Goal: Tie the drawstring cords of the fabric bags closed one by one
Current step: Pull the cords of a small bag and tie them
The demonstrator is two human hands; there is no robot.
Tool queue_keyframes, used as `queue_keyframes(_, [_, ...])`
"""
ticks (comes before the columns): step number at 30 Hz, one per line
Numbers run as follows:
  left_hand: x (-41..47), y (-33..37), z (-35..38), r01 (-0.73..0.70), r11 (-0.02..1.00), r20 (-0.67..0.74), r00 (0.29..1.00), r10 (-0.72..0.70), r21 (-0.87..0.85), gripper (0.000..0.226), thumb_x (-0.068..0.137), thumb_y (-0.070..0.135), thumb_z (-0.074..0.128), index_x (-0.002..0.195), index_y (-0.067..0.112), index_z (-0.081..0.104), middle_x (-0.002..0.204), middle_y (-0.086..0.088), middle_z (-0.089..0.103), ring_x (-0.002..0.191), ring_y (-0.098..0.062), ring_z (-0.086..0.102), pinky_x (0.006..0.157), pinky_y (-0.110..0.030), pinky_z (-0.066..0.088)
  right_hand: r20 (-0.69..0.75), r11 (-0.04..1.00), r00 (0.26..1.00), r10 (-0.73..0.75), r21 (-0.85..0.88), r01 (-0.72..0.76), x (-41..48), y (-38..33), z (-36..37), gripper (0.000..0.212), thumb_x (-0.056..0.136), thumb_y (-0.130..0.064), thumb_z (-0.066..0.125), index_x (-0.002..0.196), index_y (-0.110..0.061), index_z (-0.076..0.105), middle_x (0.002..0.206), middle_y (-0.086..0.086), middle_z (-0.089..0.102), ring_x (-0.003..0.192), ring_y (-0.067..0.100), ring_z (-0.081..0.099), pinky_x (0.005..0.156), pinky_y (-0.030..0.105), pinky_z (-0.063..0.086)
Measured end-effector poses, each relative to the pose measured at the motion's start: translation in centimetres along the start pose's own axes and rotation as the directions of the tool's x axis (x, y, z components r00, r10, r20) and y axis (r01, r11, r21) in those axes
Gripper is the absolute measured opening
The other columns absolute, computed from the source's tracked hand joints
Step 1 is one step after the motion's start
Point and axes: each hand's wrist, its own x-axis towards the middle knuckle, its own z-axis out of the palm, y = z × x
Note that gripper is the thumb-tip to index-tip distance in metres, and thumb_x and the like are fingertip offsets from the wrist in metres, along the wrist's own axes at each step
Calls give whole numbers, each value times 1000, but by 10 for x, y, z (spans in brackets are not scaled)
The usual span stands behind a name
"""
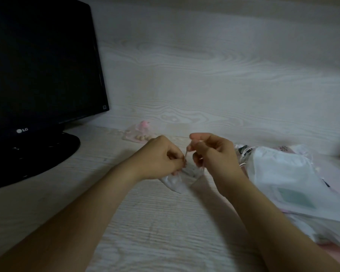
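Far to the left of my two hands stands a black monitor (37, 75) with its screen dark. Its round base (53, 152) rests on the pale wood-grain desk (145, 222), well clear of the grip. Beyond my left hand, close to the back panel, I see a small sheer pouch (139, 132) lying flat with something pink and a few round beads inside; it is apart from both hands.

My left hand (161, 158) is curled tight, thumb and fingertips pinching the thin cord (186, 154) right at the mouth of the small white bag (177, 180). The bag hangs just under and between the two hands, its lower end down toward the desk; I cannot tell whether it touches the surface. The cord runs up from the left pinch to my right hand (212, 152), which is also curled and nips the cord between thumb and forefinger a little higher than the left. The hands sit nearly touching, the blurred cord between them.

Just right of my right hand lies a heap of white bags (283, 173), loose cords bunched at the end nearest the grip, a greenish patch showing through the fabric.
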Motion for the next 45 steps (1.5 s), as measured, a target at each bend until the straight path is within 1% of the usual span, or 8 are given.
queue_keyframes(5, [4,-1,1,116,985,-41,992,-122,-126,19,101,8,68,86,9,81,76,-3,78,72,-13,75,67,-24,58,16,958,983,-185,-218,184,4,0,-13,60,93,12,53,140,-26,54,127,-3,68,108,10,71,89,28,59])
queue_keyframes(9, [5,-3,0,146,968,-30,987,-155,-204,22,104,13,64,91,10,81,75,-2,76,71,-11,70,68,-25,55,187,692,926,-328,-620,370,-1,4,-8,30,83,-19,79,110,-29,71,99,-14,73,88,2,69,77,29,57])
queue_keyframes(14, [6,-3,-2,152,945,2,987,-158,-288,22,103,17,67,88,16,83,81,-5,76,78,-14,69,75,-30,55,353,498,850,-391,-695,518,-3,2,-5,23,77,-30,85,99,-28,78,85,-14,73,76,5,66,71,25,54])
queue_keyframes(23, [8,3,2,153,913,-48,982,-184,-378,18,101,7,64,96,7,82,67,7,70,50,4,58,44,-12,39,369,315,803,-468,-780,541,1,9,3,16,83,-10,82,94,-21,81,84,0,63,70,20,63,62,34,52])
queue_keyframes(29, [10,6,5,222,849,46,973,-228,-480,12,84,-6,62,88,-8,74,86,-14,63,87,-22,57,63,-28,40,458,119,800,-387,-836,536,7,14,0,32,77,6,72,96,-19,80,86,4,58,79,27,57,66,37,50])
queue_keyframes(34, [9,4,6,212,921,-187,941,-283,-327,43,72,12,86,108,30,70,121,3,64,111,-14,65,88,-32,56,330,375,882,-335,-813,446,3,10,2,16,84,-13,70,90,-23,81,82,-3,72,73,15,64,65,24,46])
queue_keyframes(39, [6,4,6,122,968,-371,908,-198,-219,30,75,5,91,91,21,72,96,25,55,98,-19,75,92,-38,61,148,661,969,-198,-709,244,3,8,2,8,86,-18,76,81,-20,82,59,-16,65,56,-1,58,55,9,36])
queue_keyframes(45, [7,-3,7,-49,981,-376,926,-25,-186,31,79,-7,87,65,18,74,89,0,81,87,-9,79,86,-26,64,81,948,990,115,-307,-85,-2,5,4,14,92,-12,73,80,-8,79,62,5,60,60,11,48,54,24,38])
